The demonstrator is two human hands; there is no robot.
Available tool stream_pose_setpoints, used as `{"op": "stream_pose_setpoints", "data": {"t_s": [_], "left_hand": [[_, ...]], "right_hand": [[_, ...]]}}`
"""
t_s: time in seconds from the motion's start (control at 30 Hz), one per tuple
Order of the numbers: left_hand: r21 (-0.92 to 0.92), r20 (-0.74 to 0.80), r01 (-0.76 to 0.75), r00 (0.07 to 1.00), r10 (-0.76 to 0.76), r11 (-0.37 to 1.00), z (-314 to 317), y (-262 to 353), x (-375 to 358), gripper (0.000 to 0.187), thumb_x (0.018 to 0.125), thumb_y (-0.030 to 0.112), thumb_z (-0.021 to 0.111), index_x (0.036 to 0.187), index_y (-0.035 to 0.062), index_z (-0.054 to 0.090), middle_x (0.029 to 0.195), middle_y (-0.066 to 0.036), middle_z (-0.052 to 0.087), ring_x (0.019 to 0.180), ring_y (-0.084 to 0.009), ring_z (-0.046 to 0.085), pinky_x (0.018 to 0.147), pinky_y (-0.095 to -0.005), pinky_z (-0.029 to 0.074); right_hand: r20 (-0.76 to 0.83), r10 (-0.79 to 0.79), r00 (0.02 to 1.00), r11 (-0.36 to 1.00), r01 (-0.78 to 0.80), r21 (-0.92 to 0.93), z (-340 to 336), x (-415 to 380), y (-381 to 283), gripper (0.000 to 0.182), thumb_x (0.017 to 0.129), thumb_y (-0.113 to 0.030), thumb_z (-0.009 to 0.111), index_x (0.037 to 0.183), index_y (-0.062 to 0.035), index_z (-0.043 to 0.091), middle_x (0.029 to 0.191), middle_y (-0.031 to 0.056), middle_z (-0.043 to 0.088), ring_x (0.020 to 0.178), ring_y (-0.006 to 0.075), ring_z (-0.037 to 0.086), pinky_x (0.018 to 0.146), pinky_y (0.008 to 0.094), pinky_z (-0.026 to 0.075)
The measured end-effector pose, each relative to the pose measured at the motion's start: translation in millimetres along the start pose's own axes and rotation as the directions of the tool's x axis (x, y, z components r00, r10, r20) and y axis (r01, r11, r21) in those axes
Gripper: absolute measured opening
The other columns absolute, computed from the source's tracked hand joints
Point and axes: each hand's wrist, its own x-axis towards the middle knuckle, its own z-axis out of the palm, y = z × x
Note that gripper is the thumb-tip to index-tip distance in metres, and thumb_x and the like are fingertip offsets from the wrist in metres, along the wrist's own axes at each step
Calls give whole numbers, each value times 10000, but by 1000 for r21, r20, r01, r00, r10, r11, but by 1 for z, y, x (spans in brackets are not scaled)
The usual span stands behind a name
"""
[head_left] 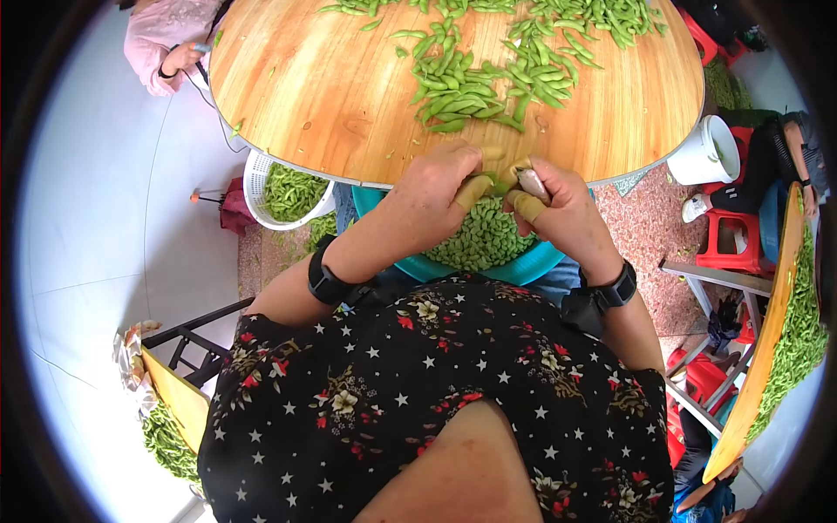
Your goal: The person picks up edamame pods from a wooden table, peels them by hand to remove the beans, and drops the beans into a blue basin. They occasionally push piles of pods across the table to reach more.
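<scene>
My left hand is closed at the table's near edge, with yellow covers on its fingertips. Pinched there is a green soybean pod, between my two hands. My right hand, also with yellow finger covers, is closed around a small silvery object whose kind I cannot make out. Its fingertips meet the pod's other side. Below both hands a teal basin sits at my lap, holding many shelled green beans. Ahead, a pile of unshelled pods lies on the wooden table.
A white basket of pods stands at left, under the table's edge. At right are a white bucket, a red stool and another pod-covered table. People sit nearby, one in a pink sleeve.
</scene>
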Motion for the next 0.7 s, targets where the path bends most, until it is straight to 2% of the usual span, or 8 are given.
{"op": "stream_pose_setpoints", "data": {"t_s": [0.07, 0.2, 0.27, 0.4, 0.5, 0.57, 0.6, 0.7], "left_hand": [[122, -4, -144, 989, 145, 982, -2, -2, 0, 151, 866, 90, 609, 980, -2, 573, 826, -158, 585, 755, -345, 593, 645, -398, 471], [-31, -62, -67, 996, 65, 997, -1, -1, -3, 132, 873, 100, 602, 945, -7, 575, 799, -172, 570, 741, -374, 577, 634, -412, 459], [103, -68, 25, 998, -18, 994, -2, 0, -2, 117, 887, 102, 588, 942, -1, 578, 800, -180, 578, 744, -382, 580, 633, -414, 461], [125, -115, 38, 993, -23, 991, 3, 0, -1, 104, 898, 100, 574, 937, 4, 581, 805, -183, 589, 745, -381, 587, 628, -411, 464], [67, -161, -29, 986, 40, 997, 3, -1, 2, 96, 904, 101, 573, 930, 9, 580, 815, -170, 600, 738, -357, 595, 624, -389, 469], [-100, -149, -60, 988, 44, 993, 3, -3, 1, 95, 905, 109, 578, 918, 15, 578, 810, -153, 600, 723, -333, 593, 626, -365, 470], [-98, -155, -61, 987, 46, 993, 1, -3, 2, 95, 905, 109, 578, 918, 15, 578, 810, -153, 600, 723, -333, 593, 626, -365, 470], [-170, -68, -35, 997, 23, 985, -8, -1, -1, 92, 905, 111, 583, 908, 20, 578, 811, -136, 604, 713, -294, 599, 634, -343, 470]], "right_hand": [[10, -3, 1000, 1000, 3, 1, -1, 1, 0, 104, 871, -69, 619, 960, -27, 587, 735, -10, 570, 616, 48, 556, 519, 214, 488], [-6, -30, 1000, 993, 29, -114, 0, 2, 6, 97, 857, -65, 646, 927, -21, 595, 698, 1, 564, 622, 55, 549, 541, 230, 479], [-278, -304, 911, 943, 245, -226, 9, 4, 12, 85, 843, -50, 660, 899, -23, 603, 682, 16, 568, 615, 70, 540, 555, 253, 463], [-273, -409, 871, 894, 324, -308, 15, 11, 20, 91, 828, -45, 676, 891, -29, 612, 706, 28, 595, 612, 80, 531, 562, 272, 452], [-248, -363, 898, 928, 324, -182, 20, 12, 11, 96, 834, -54, 684, 895, -29, 614, 737, 28, 627, 613, 75, 543, 554, 242, 450], [-171, -100, 980, 970, 134, 204, 21, 9, 4, 81, 863, -86, 670, 903, -36, 619, 754, 17, 634, 608, 66, 547, 513, 215, 432], [-168, -104, 980, 970, 138, 200, 17, 11, 4, 81, 863, -86, 670, 903, -36, 619, 754, 17, 634, 608, 66, 547, 513, 215, 432], [81, -5, 997, 840, -39, 541, 6, 17, 9, 76, 894, -107, 637, 937, -45, 630, 763, 8, 621, 569, 59, 525, 463, 202, 404]]}}
